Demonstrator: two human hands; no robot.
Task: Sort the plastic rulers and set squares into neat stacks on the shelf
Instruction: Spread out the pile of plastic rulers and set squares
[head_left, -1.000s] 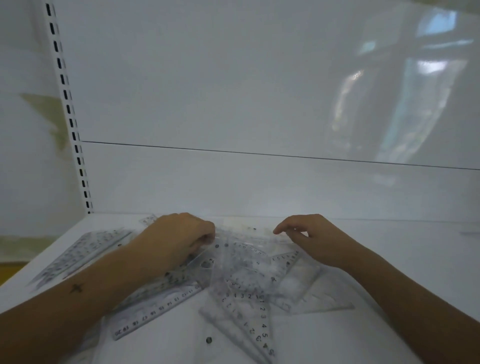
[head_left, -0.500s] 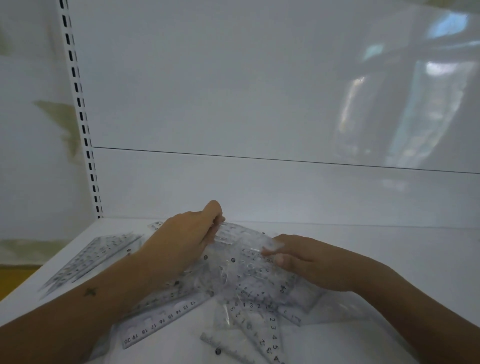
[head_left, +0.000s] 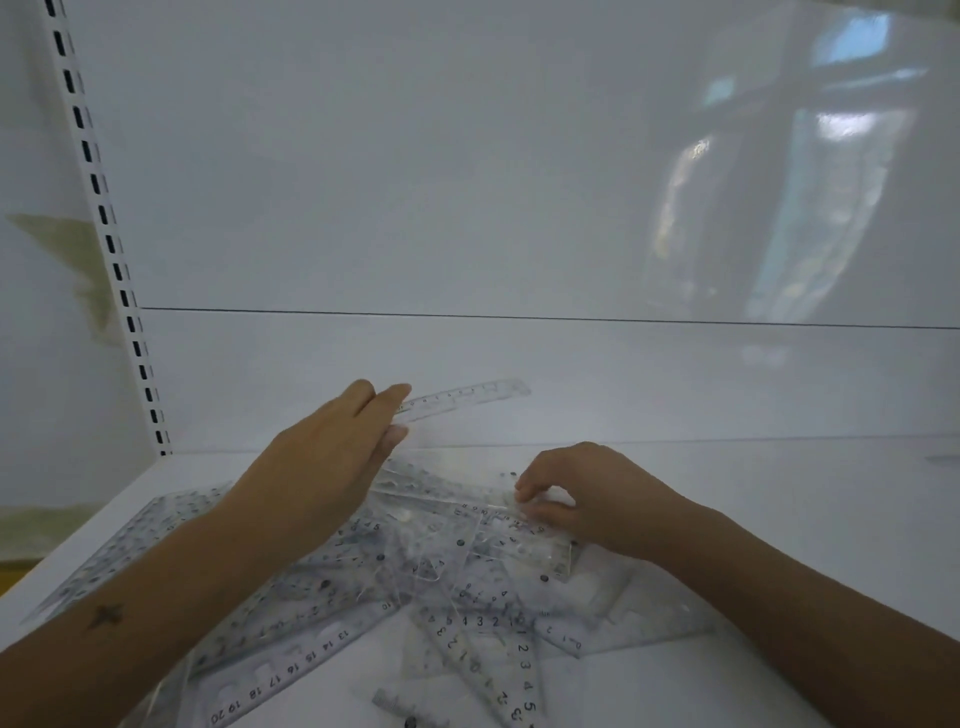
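Rulers: left hand pinches one clear ruler lifted above the pile on the shelf; right hand probably fingering another. Light, slick, thin; lift by edges.

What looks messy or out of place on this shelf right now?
The pile of clear rulers and set squares mid-shelf is a jumble, pieces crossing at all angles. The left stack looks tidier. The left hand holds one ruler lifted above the pile; the right hand pinches another piece.
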